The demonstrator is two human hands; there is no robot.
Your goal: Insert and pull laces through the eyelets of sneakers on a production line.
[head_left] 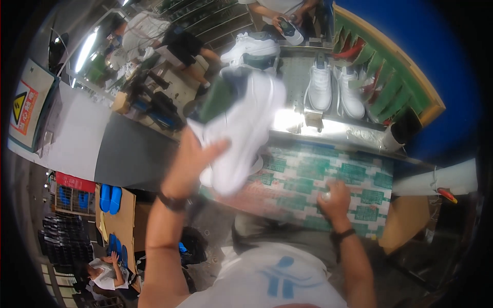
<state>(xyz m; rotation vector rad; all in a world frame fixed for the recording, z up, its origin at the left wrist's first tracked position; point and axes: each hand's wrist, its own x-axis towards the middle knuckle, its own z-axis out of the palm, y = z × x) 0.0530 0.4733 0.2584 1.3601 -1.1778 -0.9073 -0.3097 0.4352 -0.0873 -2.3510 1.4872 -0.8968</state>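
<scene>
My left hand [194, 159] grips a white sneaker [239, 128] with a dark green part near its opening, raised above the left end of the work board and smeared by motion. More white edges show along its lower side; whether a second shoe is there, I cannot tell. Over the board's right half, my right hand [336, 199] is curled closed. Something small and pale shows at its fingertips, too blurred to name. Beneath that hand lies the board [303, 205], covered with green-and-white printed sheeting.
Beyond the board runs a metal conveyor [292, 77] carrying a pair of white sneakers [321, 87] and stacked ones [251, 49]. A green strip curtain [385, 87] in a wooden frame hangs at the right. At the far side, another person's hands [285, 23] hold a shoe. Blue slippers [110, 199] are at the left.
</scene>
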